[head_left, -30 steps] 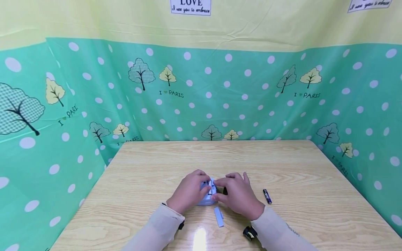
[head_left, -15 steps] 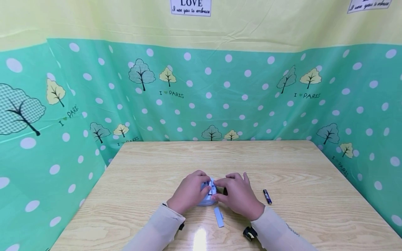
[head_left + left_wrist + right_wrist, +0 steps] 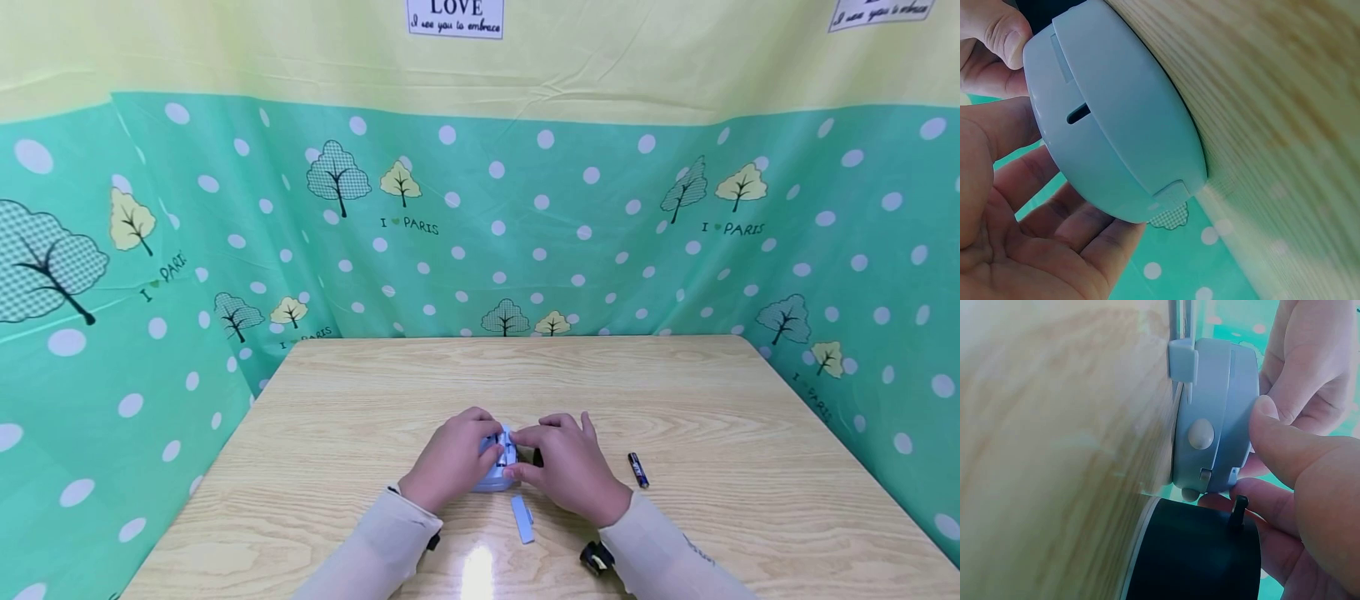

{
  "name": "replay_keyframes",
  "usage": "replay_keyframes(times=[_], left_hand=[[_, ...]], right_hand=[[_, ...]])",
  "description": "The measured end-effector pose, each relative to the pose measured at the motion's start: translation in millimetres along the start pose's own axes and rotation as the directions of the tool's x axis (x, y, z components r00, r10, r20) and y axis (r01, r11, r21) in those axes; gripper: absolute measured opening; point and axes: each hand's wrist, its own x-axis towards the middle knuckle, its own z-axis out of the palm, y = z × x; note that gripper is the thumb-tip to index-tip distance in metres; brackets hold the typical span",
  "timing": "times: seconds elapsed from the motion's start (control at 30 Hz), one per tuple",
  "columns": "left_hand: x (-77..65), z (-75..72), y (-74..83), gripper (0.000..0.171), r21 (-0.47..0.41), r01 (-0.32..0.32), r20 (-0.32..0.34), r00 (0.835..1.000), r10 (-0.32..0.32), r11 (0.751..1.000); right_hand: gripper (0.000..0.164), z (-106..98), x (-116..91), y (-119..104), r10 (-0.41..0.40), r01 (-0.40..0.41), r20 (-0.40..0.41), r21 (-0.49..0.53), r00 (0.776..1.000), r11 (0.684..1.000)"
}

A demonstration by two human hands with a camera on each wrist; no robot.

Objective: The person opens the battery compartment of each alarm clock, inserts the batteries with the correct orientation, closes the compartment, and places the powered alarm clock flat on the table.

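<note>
A light-blue rounded device (image 3: 492,482) lies on the table with its battery compartment facing up. What looks like a battery (image 3: 502,457) sits in the compartment, partly covered by fingers. My left hand (image 3: 453,457) holds the device from the left, its thumb over the compartment. From the right, my right hand (image 3: 568,467) grips the device's edge, thumb and index finger set apart on it. Rounded feet and small tabs show on the device (image 3: 1215,419) in the right wrist view. A light-blue battery cover (image 3: 522,518) lies just in front.
A dark battery (image 3: 638,469) lies to the right of my right hand. Close beside the device stands a black cylinder (image 3: 1194,550), mostly hidden under the right hand in the head view. A patterned curtain (image 3: 525,225) hangs behind the wooden table (image 3: 360,375).
</note>
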Motion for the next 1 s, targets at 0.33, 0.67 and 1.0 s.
replay_keyframes(times=[0.33, 0.67, 1.0], left_hand=[[-0.3, -0.5, 0.7, 0.030, 0.007, -0.009, -0.008, 1.000, 0.009, 1.000], [-0.5, -2.0, 2.2, 0.029, 0.007, -0.010, -0.008, 1.000, 0.010, 1.000], [0.3, -0.6, 1.1, 0.028, 0.014, -0.017, -0.016, 1.000, 0.017, 1.000]], right_hand=[[0.049, -1.4, -0.1, -1.2, -0.003, 0.003, -0.003, 0.008, 1.000, 1.000], [0.049, -1.3, -0.1, -1.3, -0.004, 0.004, -0.002, 0.007, 1.000, 1.000], [0.050, -0.6, -0.1, -0.6, -0.002, 0.002, 0.003, 0.002, 1.000, 1.000]])
